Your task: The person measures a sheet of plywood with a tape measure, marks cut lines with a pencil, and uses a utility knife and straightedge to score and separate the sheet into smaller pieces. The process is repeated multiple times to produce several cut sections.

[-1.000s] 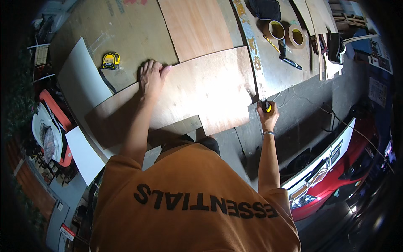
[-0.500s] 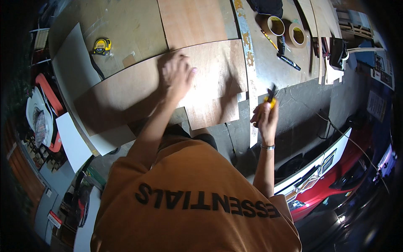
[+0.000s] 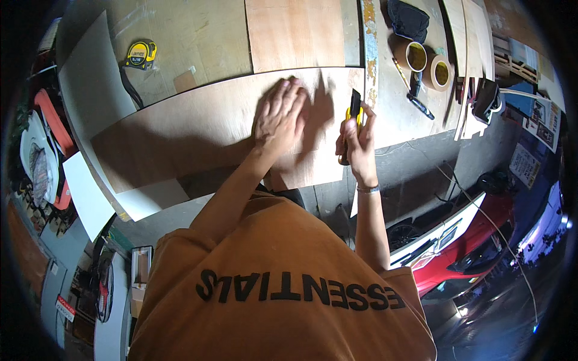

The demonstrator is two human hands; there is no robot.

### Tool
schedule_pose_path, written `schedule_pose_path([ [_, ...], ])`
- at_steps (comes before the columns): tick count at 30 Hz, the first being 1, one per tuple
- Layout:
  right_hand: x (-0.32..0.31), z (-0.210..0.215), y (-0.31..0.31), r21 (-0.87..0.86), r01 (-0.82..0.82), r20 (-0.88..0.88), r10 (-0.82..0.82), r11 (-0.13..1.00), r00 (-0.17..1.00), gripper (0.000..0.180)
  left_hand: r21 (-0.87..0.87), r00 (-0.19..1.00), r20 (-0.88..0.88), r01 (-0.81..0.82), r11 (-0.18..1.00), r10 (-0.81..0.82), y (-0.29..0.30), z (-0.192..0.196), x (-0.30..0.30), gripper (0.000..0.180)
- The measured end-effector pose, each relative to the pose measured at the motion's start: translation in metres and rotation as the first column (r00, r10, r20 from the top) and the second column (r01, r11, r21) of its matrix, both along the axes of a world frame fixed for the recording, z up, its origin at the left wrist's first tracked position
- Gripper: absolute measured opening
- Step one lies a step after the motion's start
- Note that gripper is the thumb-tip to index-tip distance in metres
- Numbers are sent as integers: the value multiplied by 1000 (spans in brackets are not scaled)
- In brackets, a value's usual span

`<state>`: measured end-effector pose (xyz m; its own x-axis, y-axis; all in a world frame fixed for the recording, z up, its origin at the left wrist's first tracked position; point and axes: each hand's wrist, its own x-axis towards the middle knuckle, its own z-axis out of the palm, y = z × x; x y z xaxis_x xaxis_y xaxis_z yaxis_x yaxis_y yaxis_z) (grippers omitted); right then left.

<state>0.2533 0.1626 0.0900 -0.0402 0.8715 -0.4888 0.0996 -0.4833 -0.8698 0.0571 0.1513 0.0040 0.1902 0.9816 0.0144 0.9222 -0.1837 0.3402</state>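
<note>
My left hand (image 3: 280,120) lies spread on a long strip of thin plywood (image 3: 174,129), right of its middle, pressing nothing but the wood. My right hand (image 3: 359,147) grips a yellow and black utility knife (image 3: 354,111) at the strip's right end, with the black tip pointing away from me. Whether the knife touches the wood, I cannot tell. Beyond the strip lies another plywood sheet (image 3: 295,36), its near edge meeting the strip's far edge. A smaller plywood piece (image 3: 307,175) sticks out at the near side, past the table's edge.
A yellow tape measure (image 3: 141,54) rests at the far left, beside a white sheet (image 3: 90,72). Two tape rolls (image 3: 438,73), a black marker (image 3: 420,107) and a black cloth item (image 3: 408,19) lie on the right. A paint-worn metal strip (image 3: 370,45) runs alongside.
My right hand has brought the knife leftward, from beside the table to the plywood strip's right end. My left hand has shifted right along the strip and flattened on it.
</note>
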Motion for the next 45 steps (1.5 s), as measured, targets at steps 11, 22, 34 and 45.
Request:
schedule_pose_path([
  [11, -50, -50, 67, 15, -469, 863, 226, 883, 452, 21, -26, 1000, 27, -2, 1000, 2, 5, -2, 3, 48],
  [22, -57, -51, 72, -32, -513, 882, 266, 858, 389, 21, -62, 998, 58, -11, 998, 15, 5, -2, 5, 49],
  [34, -59, -53, 68, 23, -505, 901, 201, 863, 384, 21, -69, 1000, -31, -4, 998, 2, 3, -2, 5, 54],
  [45, -60, -49, 72, -50, -504, 898, 259, 862, 355, 22, -18, 995, 90, -43, 999, 44, 6, -4, 5, 53],
])
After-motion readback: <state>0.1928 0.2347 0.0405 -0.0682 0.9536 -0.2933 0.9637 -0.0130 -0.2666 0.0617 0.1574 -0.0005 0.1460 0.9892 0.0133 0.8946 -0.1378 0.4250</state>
